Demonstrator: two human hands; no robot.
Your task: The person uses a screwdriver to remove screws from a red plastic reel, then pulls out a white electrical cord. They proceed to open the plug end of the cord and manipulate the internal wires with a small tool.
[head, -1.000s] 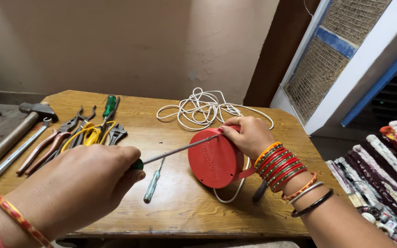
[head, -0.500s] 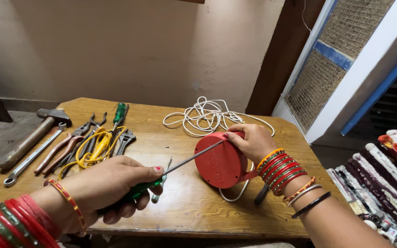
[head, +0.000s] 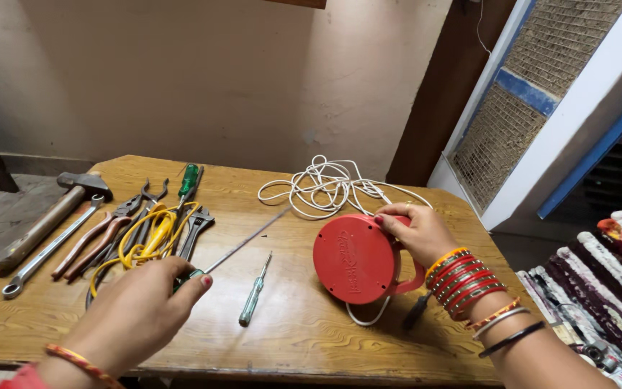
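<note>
1. Altogether, one wooden table point(head: 304, 338) carries one red round cord reel point(head: 358, 258), one tangle of white cable point(head: 329, 186), one hammer point(head: 48, 216), one long wrench point(head: 55, 245), one small pale-green screwdriver point(head: 253, 299) lying loose, one green-handled screwdriver point(head: 188, 180) farther back, and a yellow cord point(head: 149, 234) looped over a cluster of pliers point(head: 102, 238).
2. Hard to count: the pliers overlap, so their exact number cannot be told. A dark tool point(head: 417, 311) behind the reel is mostly hidden.
3. The left hand point(head: 142, 310) is closed around the green handle of a long-shafted screwdriver point(head: 242, 241); the handle is almost wholly covered by the fingers, and the thin shaft slants up and right, its tip clear of the reel.
4. The right hand point(head: 419, 234) grips the reel's far edge, holding it on its rim, flat face towards the camera, near the table's right side.
</note>
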